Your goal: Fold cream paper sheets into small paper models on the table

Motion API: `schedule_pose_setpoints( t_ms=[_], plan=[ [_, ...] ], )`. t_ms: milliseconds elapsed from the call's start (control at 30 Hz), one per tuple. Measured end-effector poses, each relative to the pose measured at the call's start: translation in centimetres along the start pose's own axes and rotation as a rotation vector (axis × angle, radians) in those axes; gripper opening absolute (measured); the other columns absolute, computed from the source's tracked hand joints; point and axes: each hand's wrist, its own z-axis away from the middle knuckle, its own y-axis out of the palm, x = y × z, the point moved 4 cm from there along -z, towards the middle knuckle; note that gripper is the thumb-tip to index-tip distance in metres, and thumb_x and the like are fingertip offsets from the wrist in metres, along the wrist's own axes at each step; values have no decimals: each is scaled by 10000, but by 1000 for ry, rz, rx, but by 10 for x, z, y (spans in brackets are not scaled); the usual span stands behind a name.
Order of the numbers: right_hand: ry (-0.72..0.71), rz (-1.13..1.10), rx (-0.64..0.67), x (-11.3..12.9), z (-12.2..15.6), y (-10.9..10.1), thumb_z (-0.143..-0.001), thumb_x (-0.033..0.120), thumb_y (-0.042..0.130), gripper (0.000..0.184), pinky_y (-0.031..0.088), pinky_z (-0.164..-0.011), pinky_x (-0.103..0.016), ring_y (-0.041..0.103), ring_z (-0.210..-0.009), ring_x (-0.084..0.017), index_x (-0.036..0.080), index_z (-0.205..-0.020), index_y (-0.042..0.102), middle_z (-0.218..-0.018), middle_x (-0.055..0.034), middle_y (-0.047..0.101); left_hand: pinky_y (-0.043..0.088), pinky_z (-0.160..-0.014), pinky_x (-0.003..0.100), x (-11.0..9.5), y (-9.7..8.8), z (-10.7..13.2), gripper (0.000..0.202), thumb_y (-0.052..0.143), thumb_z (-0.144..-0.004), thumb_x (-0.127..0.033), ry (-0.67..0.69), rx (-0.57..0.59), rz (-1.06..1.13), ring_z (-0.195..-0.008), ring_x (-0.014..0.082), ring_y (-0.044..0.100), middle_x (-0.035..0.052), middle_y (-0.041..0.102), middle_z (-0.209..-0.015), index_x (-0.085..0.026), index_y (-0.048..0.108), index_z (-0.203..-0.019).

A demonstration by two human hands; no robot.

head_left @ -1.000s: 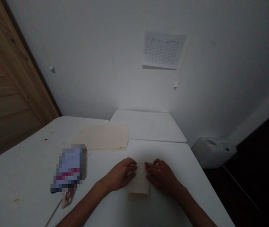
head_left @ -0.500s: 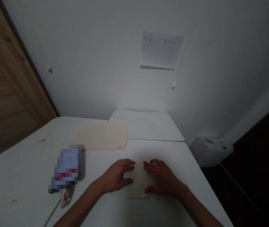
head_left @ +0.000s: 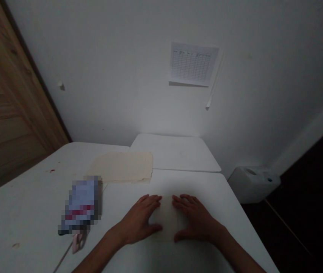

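Observation:
A small pale beige rectangular sheet (head_left: 168, 218), paper or cloth I cannot tell, lies flat on the white table (head_left: 127, 258) in front of me. My left hand (head_left: 141, 220) rests along its left side, fingers stretched forward and thumb apart, touching the edge. On the opposite side, my right hand (head_left: 194, 220) lies with spread fingers, its fingertips and thumb on the sheet's right edge. Both hands are open, and neither grips the sheet. Farther back to the left lies a stack of larger beige sheets (head_left: 124, 167) with slightly uneven edges.
Left of my hands is a blurred-out bluish item (head_left: 82, 201) with a pinkish strap (head_left: 77, 240). A white board or tabletop (head_left: 178, 151) adjoins the wall. A printed chart (head_left: 192, 64) hangs there. Beyond the right table edge stands a white plastic container (head_left: 254, 185).
My left thumb has moved slightly right and down over the sheet's left side. Both hands remain beside the sheet. The whole view has shifted slightly.

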Motion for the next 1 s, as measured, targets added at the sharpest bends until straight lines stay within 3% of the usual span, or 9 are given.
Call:
schedule_pose_setpoints(
  t_ms=[100,233,400,533,767,1000],
  plan=[
    [-4,-7,-4,0,0,0,-543,791,672,1111,158,-1129,-473,267,-1369,-334,257,-1457,332,-1516,-55,318,298,-1104,508,-7,11,-7,412,539,-893,-370,-50,-59,-112,-1261,287,469,122,515,-1369,-174,528,-1255],
    [3,-21,-10,0,-2,1,-564,732,704,1121,163,-1128,-468,266,-1369,-331,236,-1476,283,-1507,-73,335,297,-1114,490,-18,31,-14,416,484,-901,-288,-70,-72,-228,-1306,308,413,152,467,-1407,-121,510,-1281],
    [45,-33,-43,0,-3,1,-553,659,748,1156,203,-1115,-460,280,-1363,-324,202,-1487,243,-1473,-110,381,216,-1156,456,-28,45,-16,588,382,-940,-286,20,-8,-230,-1423,263,186,107,237,-1545,-147,210,-1484],
    [61,-43,-57,1,-3,0,-523,668,762,1170,212,-1113,-456,291,-1356,-325,195,-1476,276,-1465,-119,391,171,-1164,463,-31,45,-14,651,364,-942,-320,24,23,-226,-1438,263,105,88,144,-1569,-170,88,-1511],
    [53,-36,-54,2,-2,-1,-480,762,729,1231,211,-1111,-465,303,-1349,-339,190,-1476,283,-1453,-136,405,186,-1156,469,-31,43,-14,677,407,-927,-383,-20,35,-216,-1435,275,105,114,120,-1564,-165,135,-1507],
    [68,-19,-46,0,-1,-2,-457,778,724,1256,213,-1112,-450,308,-1343,-340,191,-1476,283,-1457,-131,400,187,-1155,481,-15,34,-5,633,378,-949,-399,-67,-2,-249,-1425,269,167,124,207,-1543,-155,181,-1499]
  ],
)
